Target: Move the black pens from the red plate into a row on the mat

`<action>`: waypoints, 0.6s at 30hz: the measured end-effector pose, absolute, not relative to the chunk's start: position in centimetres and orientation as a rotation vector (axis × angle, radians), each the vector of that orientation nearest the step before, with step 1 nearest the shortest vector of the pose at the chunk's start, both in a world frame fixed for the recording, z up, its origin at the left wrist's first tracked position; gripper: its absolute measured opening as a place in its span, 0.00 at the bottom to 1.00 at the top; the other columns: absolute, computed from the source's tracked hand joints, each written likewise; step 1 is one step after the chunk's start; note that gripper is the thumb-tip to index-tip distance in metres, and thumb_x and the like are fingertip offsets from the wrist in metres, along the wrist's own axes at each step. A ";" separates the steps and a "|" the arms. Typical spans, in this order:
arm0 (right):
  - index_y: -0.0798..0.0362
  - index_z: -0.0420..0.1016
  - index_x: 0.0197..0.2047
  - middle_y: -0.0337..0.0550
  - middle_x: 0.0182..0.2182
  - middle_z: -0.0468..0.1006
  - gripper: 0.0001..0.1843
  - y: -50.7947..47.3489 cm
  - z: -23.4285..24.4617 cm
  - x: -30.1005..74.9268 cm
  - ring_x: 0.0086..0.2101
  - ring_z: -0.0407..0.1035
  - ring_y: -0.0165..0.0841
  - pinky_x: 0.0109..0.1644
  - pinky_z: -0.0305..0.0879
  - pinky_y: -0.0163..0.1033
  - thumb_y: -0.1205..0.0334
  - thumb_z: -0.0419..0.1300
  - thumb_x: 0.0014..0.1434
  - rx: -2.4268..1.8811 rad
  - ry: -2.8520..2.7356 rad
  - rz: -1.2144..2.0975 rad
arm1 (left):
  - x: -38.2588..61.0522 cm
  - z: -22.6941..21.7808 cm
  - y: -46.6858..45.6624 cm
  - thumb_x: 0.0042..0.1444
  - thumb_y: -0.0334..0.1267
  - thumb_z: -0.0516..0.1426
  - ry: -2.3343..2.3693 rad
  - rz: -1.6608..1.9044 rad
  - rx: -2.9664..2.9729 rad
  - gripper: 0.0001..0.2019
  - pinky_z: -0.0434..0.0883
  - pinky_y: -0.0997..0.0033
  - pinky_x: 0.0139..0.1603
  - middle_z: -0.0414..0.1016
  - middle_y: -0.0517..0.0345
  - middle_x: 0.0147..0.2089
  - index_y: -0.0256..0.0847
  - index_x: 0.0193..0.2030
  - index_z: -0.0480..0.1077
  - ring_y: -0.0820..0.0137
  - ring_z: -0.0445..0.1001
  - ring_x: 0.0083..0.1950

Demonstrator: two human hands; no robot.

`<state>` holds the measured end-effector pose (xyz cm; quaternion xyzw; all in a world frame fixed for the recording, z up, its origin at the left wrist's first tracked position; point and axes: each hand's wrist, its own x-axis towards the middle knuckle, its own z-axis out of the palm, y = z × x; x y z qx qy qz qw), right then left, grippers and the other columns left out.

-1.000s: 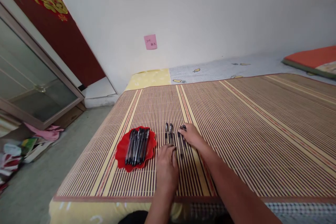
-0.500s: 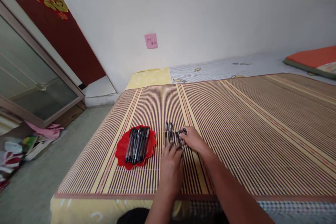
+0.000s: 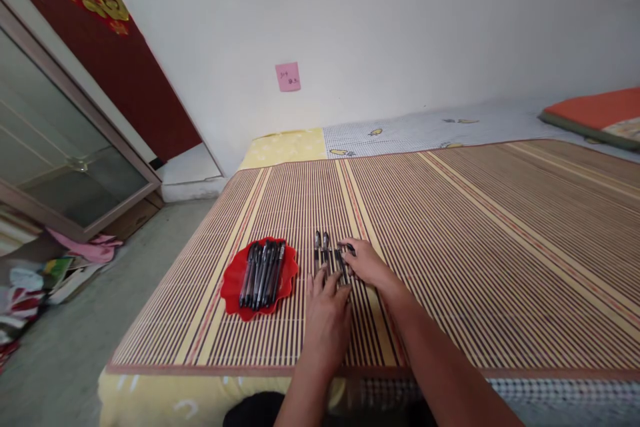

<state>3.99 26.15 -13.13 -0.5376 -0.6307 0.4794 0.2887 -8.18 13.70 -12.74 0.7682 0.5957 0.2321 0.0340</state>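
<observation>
Two black pens lie side by side on the striped mat, a left pen (image 3: 317, 252) and a right pen (image 3: 326, 247), caps pointing away from me. Just right of them is a third pen (image 3: 341, 263), slightly slanted. My left hand (image 3: 327, 307) rests palm down over the near ends of the pens, fingers spread. My right hand (image 3: 369, 263) pinches a black pen cap (image 3: 351, 249) beside the third pen's far end. A red scalloped plate (image 3: 231, 287) to the left holds several black pens (image 3: 261, 275).
The striped mat (image 3: 450, 267) covers the bed. Against the white wall is a pink note (image 3: 288, 77). An orange cushion (image 3: 600, 110) lies at the far right. A glass-paned door (image 3: 65, 147) and items on the floor, including pink cloth (image 3: 95, 250), are at left.
My left fingers have spread a little more over the pens. My right hand, still pinching the cap, has barely shifted. The plate and its pens remain in place.
</observation>
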 end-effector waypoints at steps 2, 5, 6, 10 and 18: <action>0.57 0.74 0.52 0.34 0.23 0.72 0.17 26.2 -13.0 4.0 0.17 0.65 0.23 0.21 0.60 0.27 0.74 0.54 0.61 -1.436 -1.712 1.251 | -8.1 -12.5 13.7 0.57 0.24 0.56 1.815 0.684 2.360 0.16 0.55 0.29 0.68 0.72 0.50 0.63 0.43 0.49 0.76 0.45 0.59 0.70; 0.57 0.74 0.51 0.34 0.23 0.72 0.17 26.1 -12.8 4.0 0.17 0.65 0.24 0.21 0.60 0.28 0.74 0.54 0.61 -1.447 -1.716 1.246 | -8.2 -12.4 13.6 0.58 0.23 0.55 1.832 0.689 2.348 0.17 0.54 0.30 0.68 0.74 0.52 0.62 0.44 0.49 0.76 0.47 0.59 0.70; 0.57 0.74 0.52 0.34 0.23 0.72 0.17 26.1 -12.8 4.0 0.17 0.65 0.24 0.21 0.61 0.28 0.74 0.54 0.61 -1.446 -1.711 1.254 | -8.2 -12.4 13.6 0.58 0.23 0.54 1.842 0.694 2.345 0.18 0.54 0.30 0.68 0.74 0.52 0.61 0.44 0.49 0.76 0.48 0.59 0.70; 0.57 0.73 0.51 0.32 0.21 0.70 0.16 26.1 -13.1 4.0 0.16 0.65 0.24 0.21 0.61 0.28 0.73 0.53 0.62 -1.436 -1.685 1.280 | -8.4 -12.3 13.6 0.59 0.23 0.54 1.854 0.677 2.338 0.17 0.55 0.32 0.68 0.75 0.53 0.61 0.45 0.50 0.76 0.49 0.59 0.70; 0.56 0.72 0.52 0.33 0.22 0.70 0.14 26.5 -14.0 4.3 0.16 0.65 0.24 0.18 0.59 0.27 0.69 0.54 0.63 -1.383 -1.635 1.371 | -8.4 -11.8 13.5 0.60 0.25 0.54 1.885 0.614 2.258 0.17 0.51 0.32 0.70 0.74 0.53 0.62 0.45 0.50 0.76 0.49 0.59 0.71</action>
